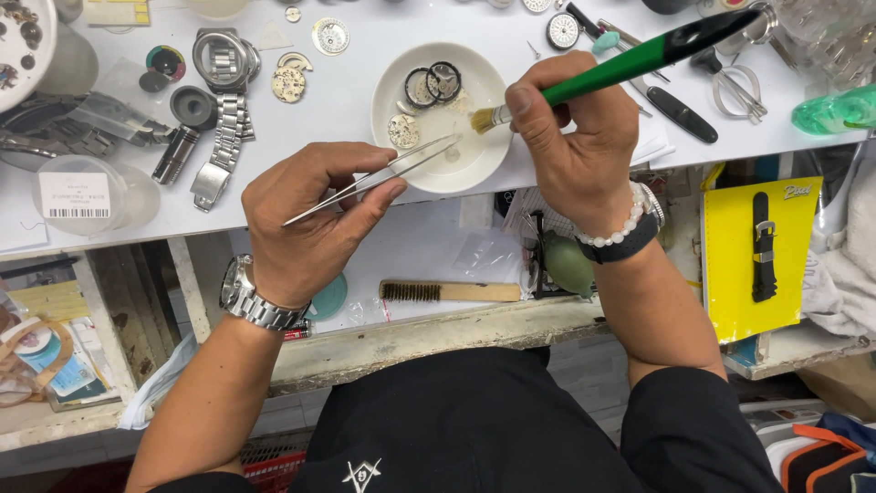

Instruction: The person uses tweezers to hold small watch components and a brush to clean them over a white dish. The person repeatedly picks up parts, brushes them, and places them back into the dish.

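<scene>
Over the shallow round white ceramic dish (442, 117), left hand (310, 224) pinches slim steel tweezers (370, 181) holding a tiny part, right hand (575, 137) grips the green-handled bristle brush (620, 64); a hard stroke could flick the part away

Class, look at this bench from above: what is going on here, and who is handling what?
A person works at a white bench strewn with watch parts. The left hand holds tweezers whose tips reach into a white dish. The right hand holds a green-handled brush with its bristles over the same dish. Ring-shaped parts and a small gear-like piece lie in the dish. A steel watch bracelet lies to the left.
</scene>
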